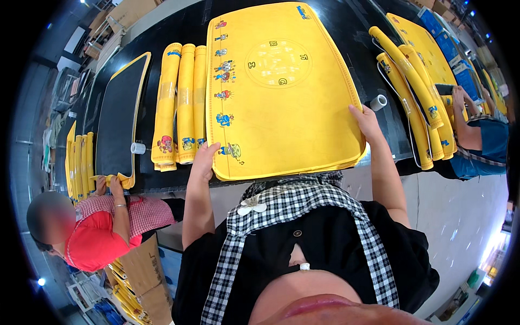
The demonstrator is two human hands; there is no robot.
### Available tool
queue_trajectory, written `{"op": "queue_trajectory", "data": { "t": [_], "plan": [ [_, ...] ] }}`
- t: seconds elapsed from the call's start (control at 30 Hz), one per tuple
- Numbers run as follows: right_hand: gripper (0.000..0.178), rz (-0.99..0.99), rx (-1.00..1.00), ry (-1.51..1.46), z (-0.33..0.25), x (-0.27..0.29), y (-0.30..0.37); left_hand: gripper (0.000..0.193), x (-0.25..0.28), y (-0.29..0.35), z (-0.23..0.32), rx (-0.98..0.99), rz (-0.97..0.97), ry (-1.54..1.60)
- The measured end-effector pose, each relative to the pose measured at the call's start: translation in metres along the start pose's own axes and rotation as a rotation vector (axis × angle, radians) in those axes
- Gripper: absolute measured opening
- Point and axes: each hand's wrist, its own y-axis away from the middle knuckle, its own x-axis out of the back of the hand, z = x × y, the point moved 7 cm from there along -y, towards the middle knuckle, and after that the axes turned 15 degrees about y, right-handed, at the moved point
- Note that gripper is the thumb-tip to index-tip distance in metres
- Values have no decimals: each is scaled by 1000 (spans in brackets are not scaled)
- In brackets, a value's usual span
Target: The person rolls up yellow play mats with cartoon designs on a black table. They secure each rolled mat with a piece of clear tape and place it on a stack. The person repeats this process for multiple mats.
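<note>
A large yellow mat [295,124] with rounded corners lies flat before me, printed with small cartoon figures down its left side and a faint circle. Beneath it, more yellow edges show at the near right corner, so it seems to top a stack. My left hand [206,161] grips its near left corner, thumb on the upper face. Around the right edge, lower down, my right hand [367,123] is closed with its thumb on top. The other fingers of both hands are partly hidden by the mat.
Rolled yellow mats [186,103] lie left of the stack, with more rolls [409,103] at the right. Two white tape rolls [378,103] [138,148] sit on the black table [187,27]. A person in red [108,227] handles a dark-faced mat [122,103]; another in blue [482,138] works at right.
</note>
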Motion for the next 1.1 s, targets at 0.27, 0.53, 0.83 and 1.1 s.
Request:
{"op": "queue_trajectory", "data": {
  "t": [0.27, 0.53, 0.83, 1.1],
  "plan": [
    [43, -61, -190, -592, -42, -4, -6, 33, -13, -9, 15, 49, 38, -34],
    [46, -143, -104, -750, -69, 28, -46, 75, -61, -93, 42, -42, 201, 10],
    [41, 30, 271, -669, -278, 74, -106, 54, -181, -267, 2, -331, -117, -688],
    [47, -502, 829, 297, -416, -171, 16, 43, -330, -104, 35, -639, -667, -863]
  ]
}}
